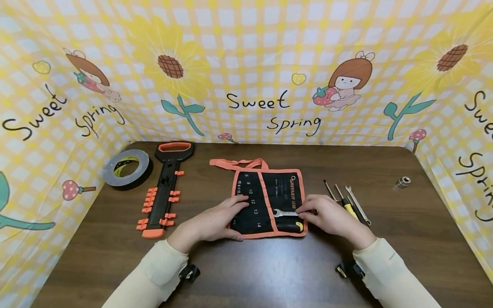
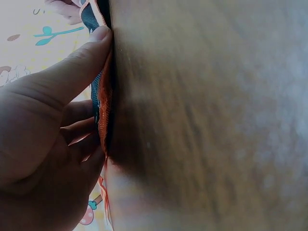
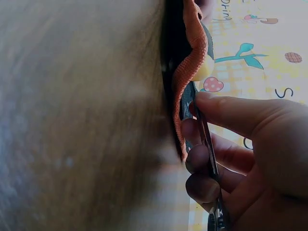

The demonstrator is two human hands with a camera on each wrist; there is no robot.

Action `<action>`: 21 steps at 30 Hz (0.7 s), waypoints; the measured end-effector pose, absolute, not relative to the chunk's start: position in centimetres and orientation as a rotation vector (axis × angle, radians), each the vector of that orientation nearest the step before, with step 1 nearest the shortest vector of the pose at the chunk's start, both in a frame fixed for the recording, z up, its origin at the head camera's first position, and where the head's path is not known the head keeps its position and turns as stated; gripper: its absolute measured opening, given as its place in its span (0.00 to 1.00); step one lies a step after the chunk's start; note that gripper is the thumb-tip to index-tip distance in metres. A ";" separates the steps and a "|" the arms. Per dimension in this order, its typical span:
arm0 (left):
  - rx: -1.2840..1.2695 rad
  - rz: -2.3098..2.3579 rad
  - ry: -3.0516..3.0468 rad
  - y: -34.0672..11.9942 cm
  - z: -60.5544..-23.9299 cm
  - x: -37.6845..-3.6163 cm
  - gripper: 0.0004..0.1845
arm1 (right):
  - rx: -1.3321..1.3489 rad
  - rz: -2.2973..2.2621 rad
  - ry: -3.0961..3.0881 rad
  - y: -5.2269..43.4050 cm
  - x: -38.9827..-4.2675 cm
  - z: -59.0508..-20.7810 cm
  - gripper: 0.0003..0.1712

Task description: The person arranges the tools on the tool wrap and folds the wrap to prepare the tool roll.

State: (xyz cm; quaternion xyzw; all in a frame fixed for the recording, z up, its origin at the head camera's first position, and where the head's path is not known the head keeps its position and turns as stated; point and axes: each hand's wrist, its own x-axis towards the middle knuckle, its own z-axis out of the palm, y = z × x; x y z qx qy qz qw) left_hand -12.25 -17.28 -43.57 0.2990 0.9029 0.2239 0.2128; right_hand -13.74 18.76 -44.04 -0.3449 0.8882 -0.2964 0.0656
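Black tool pouch [image 1: 268, 203] with orange trim lies flat and unrolled at the middle of the brown table [image 1: 269, 273], size numbers printed down its left half. Left hand [image 1: 215, 220] rests on the pouch's left half, fingers fairly straight and pressing the fabric, thumb along the pouch's near edge; left wrist view shows the thumb [image 2: 72, 67] against the orange edge binding, nothing gripped. Right hand [image 1: 327, 216] sits at the pouch's right edge, fingers curled, pinching the shank of a small silver wrench [image 1: 285, 212] between thumb and fingertips. The wrench lies across the pouch's right half, open jaw end pointing toward the pouch's middle seam; right wrist view shows the shank running between the fingers [image 3: 226, 113] just beside the orange trim. Cannot tell whether the wrench is inside a pocket or on top. Just right of the pouch, behind the right hand: a screwdriver with yellow handle [image 1: 348, 207], another slim tool and a second wrench [image 1: 358, 205], lying side by side. Far right of the pouch, a small metal socket [image 1: 402, 183]. Left of the pouch, a black and orange holder rack [image 1: 163, 190]; further left, a roll of grey tape [image 1: 127, 168]. Orange tie straps [image 1: 242, 163] trail from the pouch's far edge.
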 end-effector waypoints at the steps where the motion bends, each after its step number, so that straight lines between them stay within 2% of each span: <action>1: 0.830 0.622 2.507 -17.3 -43.6 -12.2 0.48 | -1.042 -0.892 2.679 18.7 -13.7 -44.0 0.08; 21: 0.831 0.611 2.509 -17.2 -43.5 -12.2 0.48 | -1.057 -0.797 2.703 16.3 -13.8 -43.9 0.09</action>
